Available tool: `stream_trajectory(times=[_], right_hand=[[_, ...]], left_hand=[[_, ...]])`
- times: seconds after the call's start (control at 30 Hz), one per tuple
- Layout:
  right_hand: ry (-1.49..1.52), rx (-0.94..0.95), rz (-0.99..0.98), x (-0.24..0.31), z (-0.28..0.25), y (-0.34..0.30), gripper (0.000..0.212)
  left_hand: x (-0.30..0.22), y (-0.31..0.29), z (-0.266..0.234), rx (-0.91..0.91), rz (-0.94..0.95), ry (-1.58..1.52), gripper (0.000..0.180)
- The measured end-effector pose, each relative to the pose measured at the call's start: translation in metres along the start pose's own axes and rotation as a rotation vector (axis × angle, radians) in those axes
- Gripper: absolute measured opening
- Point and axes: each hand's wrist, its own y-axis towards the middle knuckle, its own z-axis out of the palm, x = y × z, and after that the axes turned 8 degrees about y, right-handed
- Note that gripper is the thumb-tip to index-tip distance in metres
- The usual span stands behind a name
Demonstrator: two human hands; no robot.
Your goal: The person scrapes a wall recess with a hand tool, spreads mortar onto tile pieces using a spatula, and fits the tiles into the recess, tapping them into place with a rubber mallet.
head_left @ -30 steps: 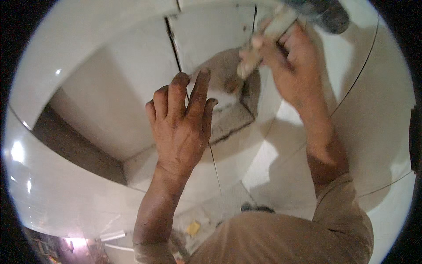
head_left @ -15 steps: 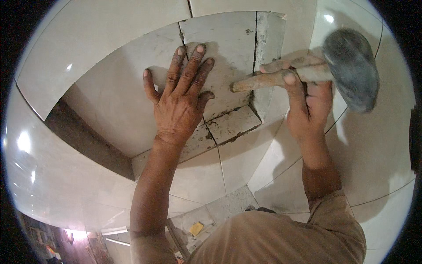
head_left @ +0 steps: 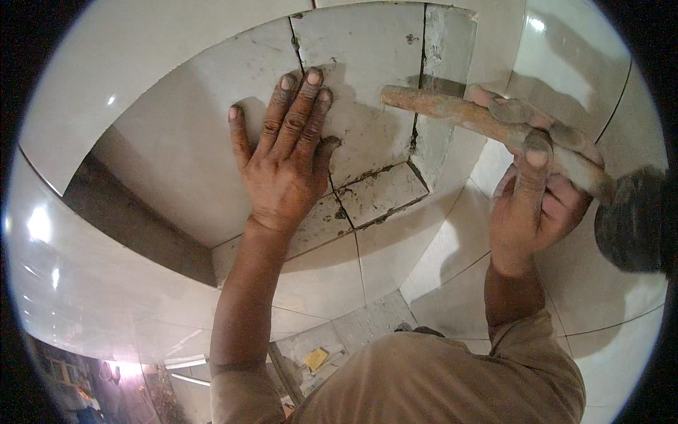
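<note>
My left hand [head_left: 286,166] presses flat, fingers spread, on a pale wall tile [head_left: 205,120] inside a recessed niche. Its fingertips lie close to the dark joint beside a second pale tile [head_left: 360,63]. To the right, my right hand [head_left: 537,177] grips the wooden handle of a rubber mallet [head_left: 452,112]. The mallet's black head [head_left: 632,219] is at the far right, and the handle's free end points left toward the niche. The thumb lies along the handle while the fingers wrap round it.
Small smeared tiles [head_left: 378,198] line the niche's near ledge, with dark gaps between them. A dark unlined strip [head_left: 134,212] runs along the niche's left side. Glossy tiled walls surround the opening. Down on the floor lies a yellow object [head_left: 316,358].
My right hand has moved right and slightly down with the mallet. The mallet has tilted, its head swinging down to the right and its handle end rising. My left hand stays nearly in place.
</note>
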Motion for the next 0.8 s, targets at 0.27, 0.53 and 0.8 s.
stream_trajectory(times=[0.27, 0.53, 0.8], right_hand=[[-0.008, 0.007, -0.185, -0.006, 0.014, -0.023, 0.019], [0.160, -0.008, 0.041, 0.006, -0.013, -0.049, 0.021], [0.371, -0.043, 0.233, 0.011, -0.042, -0.067, 0.024]], left_hand=[[0.000, 0.000, 0.000, 0.032, -0.044, 0.021, 0.066], [0.001, 0.000, -0.005, 0.055, -0.026, -0.030, 0.074], [-0.015, -0.003, -0.008, 0.045, -0.067, -0.097, 0.075]])
